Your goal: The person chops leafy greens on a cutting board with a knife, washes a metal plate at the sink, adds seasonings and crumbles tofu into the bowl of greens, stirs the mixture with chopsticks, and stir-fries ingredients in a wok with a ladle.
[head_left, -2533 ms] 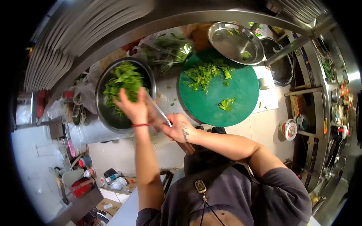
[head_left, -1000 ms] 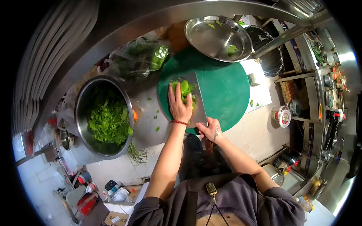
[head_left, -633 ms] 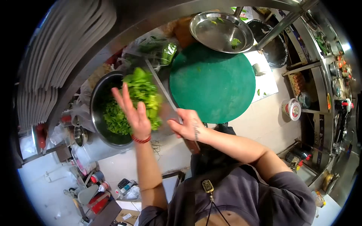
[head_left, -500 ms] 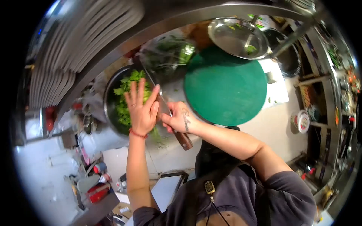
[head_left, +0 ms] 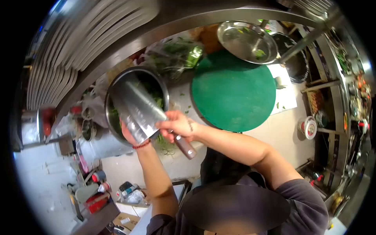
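My right hand (head_left: pixel 178 126) is closed around the neck and wooden handle of a cleaver (head_left: pixel 135 103), its broad steel blade turned flat over a deep metal bowl (head_left: pixel 166 88). Beneath the blade, leafy greens (head_left: pixel 158 102) show inside the bowl. The blade covers most of my left hand (head_left: pixel 127 132), which reaches in at the bowl's near side; its fingers are hidden. Several thin stems (head_left: pixel 166 145) lie on the counter by the bowl. A round green cutting board (head_left: pixel 235 92) lies to the right, with bits of leaf between it and the bowl.
A plastic bag of greens (head_left: pixel 172 56) lies behind the bowl. Above the board's far edge is a metal basin (head_left: pixel 246 43) with leaf scraps. Stacked plates (head_left: pixel 53 82) sit on the metal shelf (head_left: pixel 188 21) overhead. A white-lidded tub (head_left: pixel 309 128) stands at right.
The cleaver has turned from edge-on to flat and moved left over the bowl. My left hand, spread beside the blade before, has moved down and is now mostly behind it.
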Demonstrator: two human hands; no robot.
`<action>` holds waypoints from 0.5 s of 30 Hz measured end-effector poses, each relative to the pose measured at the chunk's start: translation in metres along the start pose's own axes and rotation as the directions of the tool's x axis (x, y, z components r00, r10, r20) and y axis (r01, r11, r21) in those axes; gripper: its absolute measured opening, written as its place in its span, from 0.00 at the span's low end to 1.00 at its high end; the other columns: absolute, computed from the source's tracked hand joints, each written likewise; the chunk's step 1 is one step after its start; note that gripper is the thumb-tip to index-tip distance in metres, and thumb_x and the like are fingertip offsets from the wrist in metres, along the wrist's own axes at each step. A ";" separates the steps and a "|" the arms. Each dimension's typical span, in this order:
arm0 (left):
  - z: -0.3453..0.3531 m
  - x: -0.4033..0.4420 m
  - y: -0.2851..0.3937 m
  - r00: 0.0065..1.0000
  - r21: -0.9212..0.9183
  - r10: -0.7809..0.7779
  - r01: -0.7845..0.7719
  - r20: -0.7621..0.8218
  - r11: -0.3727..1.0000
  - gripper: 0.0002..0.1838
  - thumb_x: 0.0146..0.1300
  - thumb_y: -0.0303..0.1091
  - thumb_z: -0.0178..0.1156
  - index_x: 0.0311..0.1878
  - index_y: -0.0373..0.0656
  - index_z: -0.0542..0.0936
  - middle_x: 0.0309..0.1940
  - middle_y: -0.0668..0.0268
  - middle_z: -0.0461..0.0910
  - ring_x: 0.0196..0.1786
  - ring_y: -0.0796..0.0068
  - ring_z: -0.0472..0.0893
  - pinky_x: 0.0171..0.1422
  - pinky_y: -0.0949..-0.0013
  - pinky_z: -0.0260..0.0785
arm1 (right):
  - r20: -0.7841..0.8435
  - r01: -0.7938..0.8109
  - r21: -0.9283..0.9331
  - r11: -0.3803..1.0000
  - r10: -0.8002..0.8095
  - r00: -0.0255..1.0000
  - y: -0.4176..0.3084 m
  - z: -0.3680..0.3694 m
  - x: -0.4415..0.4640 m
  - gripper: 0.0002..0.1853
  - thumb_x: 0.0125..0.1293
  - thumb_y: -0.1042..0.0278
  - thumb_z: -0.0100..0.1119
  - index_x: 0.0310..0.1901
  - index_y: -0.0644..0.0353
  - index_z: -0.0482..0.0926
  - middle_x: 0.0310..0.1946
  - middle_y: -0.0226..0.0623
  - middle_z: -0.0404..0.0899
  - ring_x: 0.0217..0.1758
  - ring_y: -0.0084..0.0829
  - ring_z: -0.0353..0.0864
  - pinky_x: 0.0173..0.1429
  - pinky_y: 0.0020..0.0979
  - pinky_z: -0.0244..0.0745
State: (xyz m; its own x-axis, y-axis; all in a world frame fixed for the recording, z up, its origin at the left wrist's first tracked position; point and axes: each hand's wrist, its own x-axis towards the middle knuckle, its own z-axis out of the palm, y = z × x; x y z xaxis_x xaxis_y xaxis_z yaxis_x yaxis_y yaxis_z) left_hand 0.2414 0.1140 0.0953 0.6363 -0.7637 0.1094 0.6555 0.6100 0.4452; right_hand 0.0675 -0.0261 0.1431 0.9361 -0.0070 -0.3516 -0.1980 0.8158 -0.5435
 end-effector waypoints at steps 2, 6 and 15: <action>0.047 0.007 -0.015 0.931 0.132 0.097 -0.053 -0.351 0.990 0.29 0.71 0.47 0.33 0.68 0.38 0.56 0.69 0.50 0.55 0.71 0.55 0.55 0.73 0.55 0.44 | 0.038 -0.042 0.031 0.999 0.041 0.998 0.002 -0.003 -0.011 0.08 0.61 0.71 0.59 0.34 0.62 0.69 0.17 0.30 0.72 0.13 0.19 0.67 0.17 0.23 0.64; 0.025 0.030 0.055 0.958 -0.134 0.266 -0.279 -0.110 0.951 0.27 0.70 0.40 0.35 0.69 0.40 0.53 0.70 0.49 0.51 0.73 0.51 0.49 0.76 0.54 0.40 | -0.135 -0.040 -0.279 0.959 0.002 0.991 0.001 -0.054 -0.077 0.10 0.61 0.68 0.58 0.39 0.65 0.74 0.16 0.30 0.71 0.14 0.19 0.67 0.19 0.23 0.66; 0.076 0.011 -0.001 0.854 0.966 0.460 -0.173 0.244 -0.192 0.14 0.66 0.30 0.49 0.51 0.33 0.74 0.51 0.54 0.76 0.53 0.60 0.75 0.58 0.63 0.67 | -0.637 -0.055 -0.454 0.889 -0.281 0.718 0.011 -0.202 -0.159 0.07 0.61 0.72 0.58 0.36 0.65 0.72 0.15 0.31 0.73 0.12 0.22 0.71 0.17 0.22 0.66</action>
State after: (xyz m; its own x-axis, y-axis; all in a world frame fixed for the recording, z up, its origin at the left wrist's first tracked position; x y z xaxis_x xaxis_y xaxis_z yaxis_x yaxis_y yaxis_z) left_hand 0.2166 0.0892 0.1631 0.7454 -0.4233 0.5150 -0.6288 -0.1899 0.7540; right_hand -0.1424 -0.1332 0.0393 0.5430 -0.6022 -0.5852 -0.3592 0.4633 -0.8101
